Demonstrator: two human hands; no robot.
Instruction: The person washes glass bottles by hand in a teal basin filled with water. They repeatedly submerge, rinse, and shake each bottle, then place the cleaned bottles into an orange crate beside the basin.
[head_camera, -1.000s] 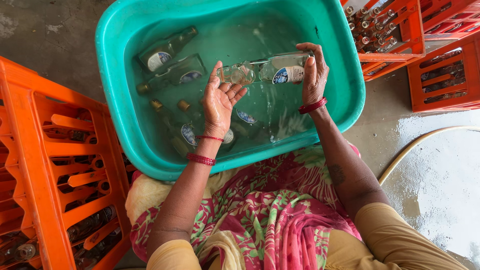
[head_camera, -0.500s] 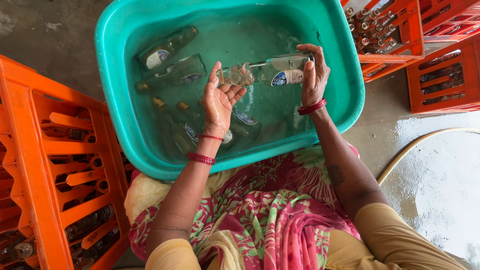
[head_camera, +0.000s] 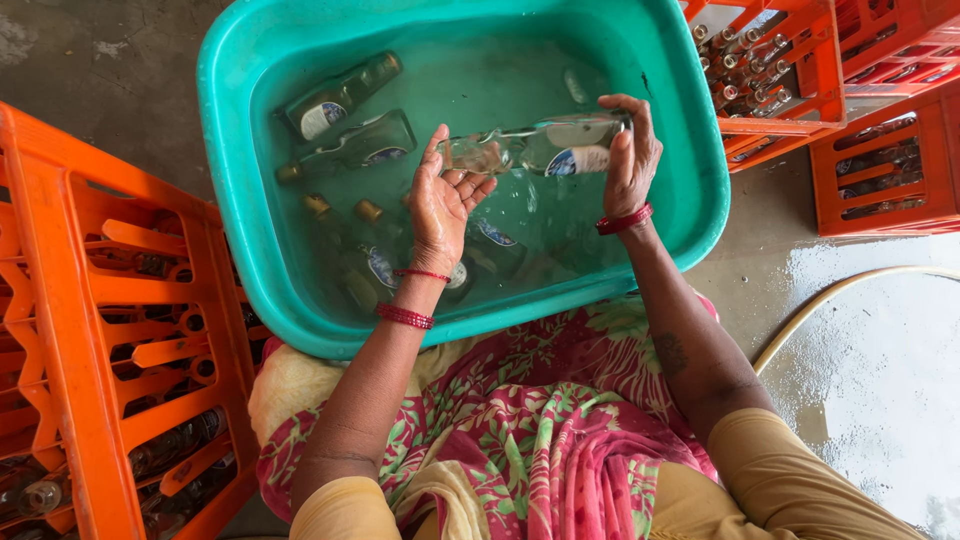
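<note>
The right hand (head_camera: 630, 150) is wrapped around the base end of a clear glass bottle (head_camera: 540, 148), held sideways above the water of the teal tub (head_camera: 240, 240). The left hand (head_camera: 445, 195) lies open-palmed with its fingers spread, touching the bottle's neck end without closing on it. Below the held bottle, several more bottles (head_camera: 350, 120) lie sunk or floating inside the tub. An orange crate (head_camera: 100, 330) stands just left of the tub; other orange crates (head_camera: 790, 70) with bottles stand at its right, near a hose (head_camera: 830, 300).
</note>
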